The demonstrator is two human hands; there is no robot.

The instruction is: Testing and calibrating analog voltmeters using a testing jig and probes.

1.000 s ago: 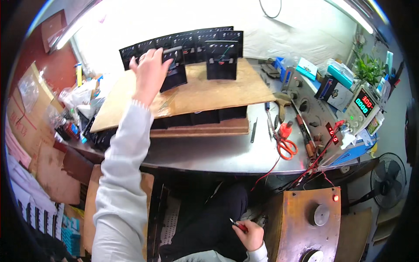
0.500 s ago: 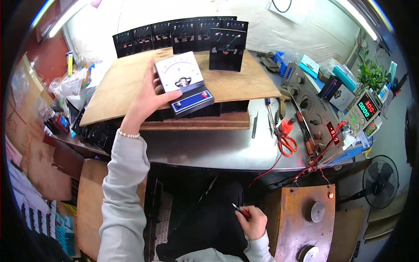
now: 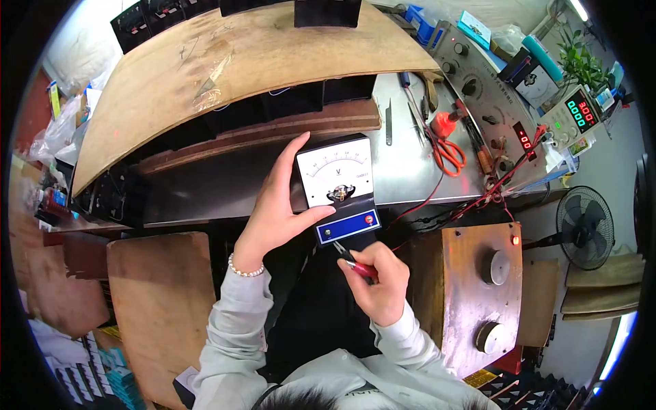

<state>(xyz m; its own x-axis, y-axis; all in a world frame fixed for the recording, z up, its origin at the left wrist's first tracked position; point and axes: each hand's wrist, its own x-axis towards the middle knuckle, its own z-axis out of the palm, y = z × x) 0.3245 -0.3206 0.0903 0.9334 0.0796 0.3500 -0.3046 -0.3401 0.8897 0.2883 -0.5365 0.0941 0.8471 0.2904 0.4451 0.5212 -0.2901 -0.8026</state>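
Observation:
My left hand (image 3: 278, 212) holds a square analog voltmeter (image 3: 333, 169) by its left side, thumb across the front. The meter has a white dial face, a dark cover strip and a blue terminal panel (image 3: 342, 228) with one red and one dark post. It is held tilted over my lap, just off the bench edge. In my right hand (image 3: 380, 283) is a small red-handled tool (image 3: 360, 268) with a narrow pointed metal tip, perhaps pliers. That tip is close to the dark post at the panel's lower left; whether it touches, I cannot tell.
A wooden board (image 3: 260, 58) carries black meter cases (image 3: 328, 12) at the back. Tweezers (image 3: 389, 123), orange-handled scissors (image 3: 449, 158) and red leads lie on the metal bench. Test equipment (image 3: 488, 102) lines the right. Below stands a box with round metal knobs (image 3: 497, 266).
The voltmeter has come down and toward me from above the board. My right hand has risen with the red-handled tool to the meter's lower edge. The view has tilted down.

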